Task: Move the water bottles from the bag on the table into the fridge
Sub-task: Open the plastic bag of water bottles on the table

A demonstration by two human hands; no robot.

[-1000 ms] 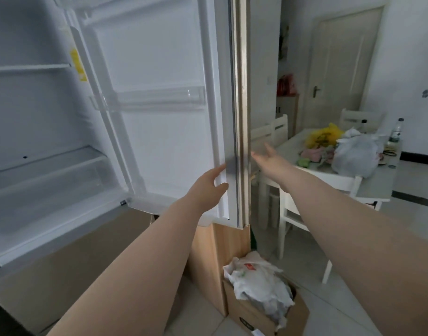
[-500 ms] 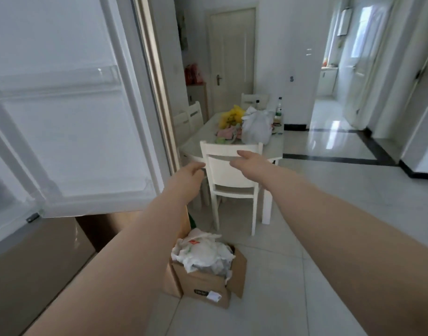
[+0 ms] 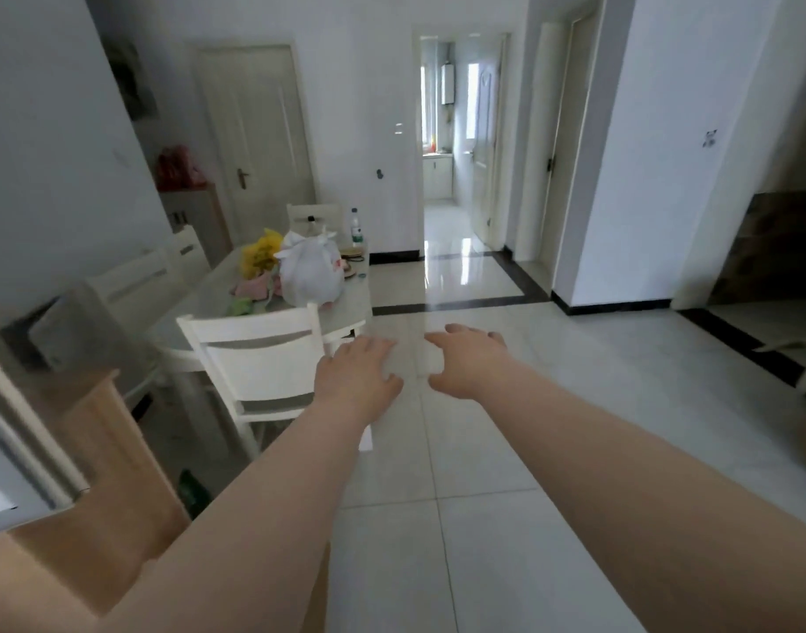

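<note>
A knotted white plastic bag stands on the white table at the left of the room, its contents hidden. One clear water bottle stands upright behind it near the table's far edge. My left hand and my right hand are stretched out in front of me over the floor, palms down, fingers apart, holding nothing, well short of the table. Only a corner of the open fridge door shows at the far left edge.
A white chair is pushed in at the table's near side, with more chairs along the wall side. A yellow bag and pink and green items lie by the white bag. A wooden cabinet stands at the left. Tiled floor stretches right toward a hallway.
The view has swung right, away from the open fridge interior toward the table and room. My left hand has come off the fridge door edge; both hands now hover over the floor.
</note>
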